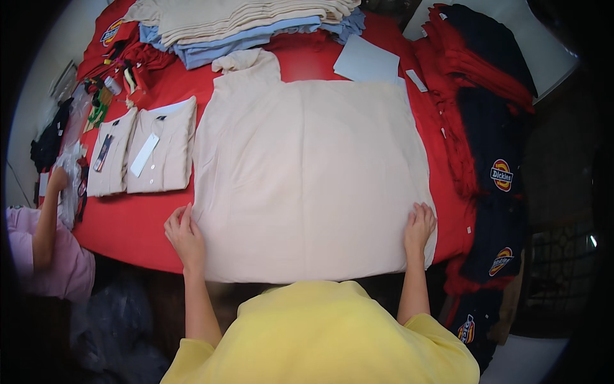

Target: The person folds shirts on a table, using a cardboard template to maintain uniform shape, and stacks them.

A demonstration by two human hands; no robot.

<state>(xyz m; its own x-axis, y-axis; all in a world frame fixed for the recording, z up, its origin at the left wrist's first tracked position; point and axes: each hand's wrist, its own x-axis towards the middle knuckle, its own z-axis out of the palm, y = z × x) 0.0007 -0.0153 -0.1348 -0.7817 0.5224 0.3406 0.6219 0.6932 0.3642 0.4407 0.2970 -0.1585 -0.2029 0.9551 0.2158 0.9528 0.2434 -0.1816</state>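
Note:
A beige shirt [307,185] lies spread flat in front of me, its hem toward my body and a sleeve folded out at the far left corner. At its left side edge, near the hem, my left hand [185,238] has its fingers bent together on the cloth. My right hand [419,229] is closed at the right side edge at about the same height, fingertips on the fabric. Left of the shirt lie two folded beige shirts, a narrower one [118,168] with a dark tag and a wider one [167,169] with a pale tag.
A red cloth [137,224] covers the table. Stacked beige and light blue shirts [249,29] stand at the far side, near white sheets [366,59]. Red and navy garments [492,137] line the right edge. At left, a co-worker's hand [59,179] is beside clear plastic [69,201].

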